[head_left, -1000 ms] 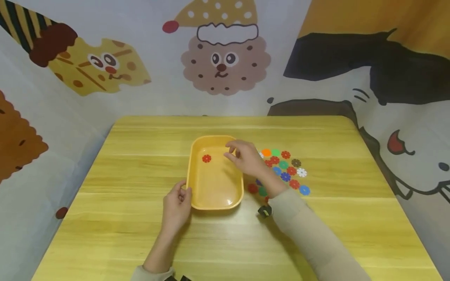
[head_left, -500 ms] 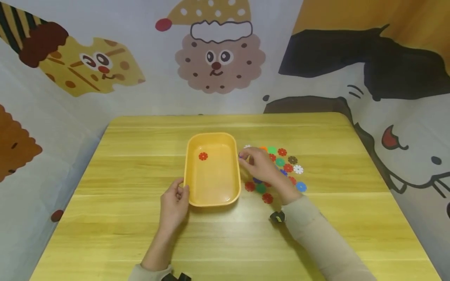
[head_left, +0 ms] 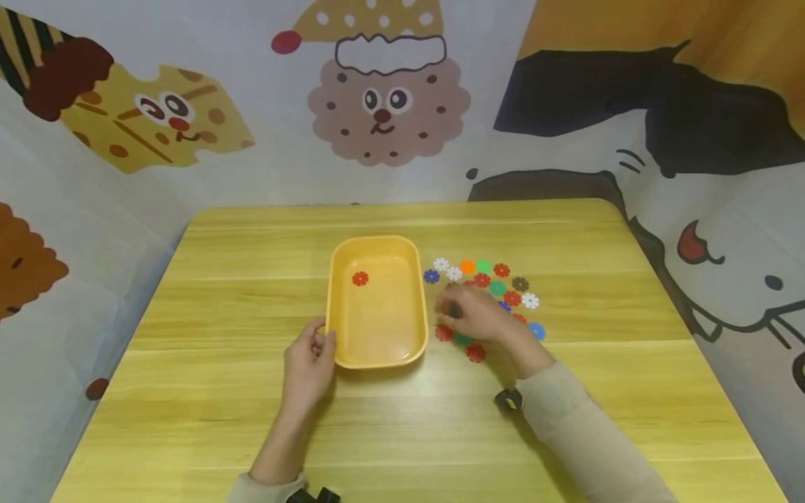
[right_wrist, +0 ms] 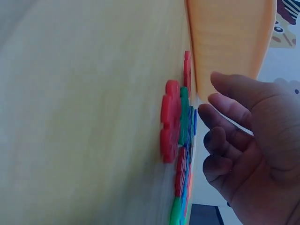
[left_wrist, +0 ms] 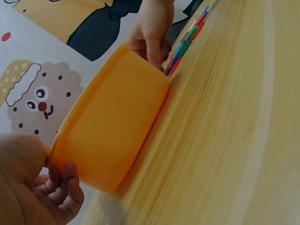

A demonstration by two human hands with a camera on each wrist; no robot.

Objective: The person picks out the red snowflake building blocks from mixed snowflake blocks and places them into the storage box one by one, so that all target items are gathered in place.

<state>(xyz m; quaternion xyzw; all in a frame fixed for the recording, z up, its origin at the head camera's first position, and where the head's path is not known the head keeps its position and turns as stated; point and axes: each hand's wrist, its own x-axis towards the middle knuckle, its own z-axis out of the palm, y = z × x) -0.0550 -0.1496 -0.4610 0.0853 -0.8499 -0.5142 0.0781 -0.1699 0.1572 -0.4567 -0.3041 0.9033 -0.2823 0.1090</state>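
A yellow plastic tray (head_left: pixel 377 363) stands on the table with one red notched disc (head_left: pixel 360 279) inside. My left hand (head_left: pixel 308 363) holds the tray's near left rim; in the left wrist view its fingers (left_wrist: pixel 70 192) curl against the outer wall. Right of the tray lies a loose group of flat, flower-shaped plastic discs (head_left: pixel 476 353) in several colours. Over the group's left part is my right hand (head_left: pixel 481 314), thumb and fingers curved and apart. In the right wrist view nothing shows between those fingers. Some discs are hidden beneath this hand.
A dark blue disc (head_left: pixel 431 276) lies close to the tray's right wall, near two white discs (head_left: pixel 441 264). The wood-patterned table (head_left: pixel 251 279) backs onto a cartoon-printed cloth (head_left: pixel 264 181). A black strap piece (head_left: pixel 508 399) sits at the right cuff.
My right hand has moved from the tray's right edge, rightward and nearer to me, over the discs. The dark blue disc at its fingertips half a second ago now lies apart from it.
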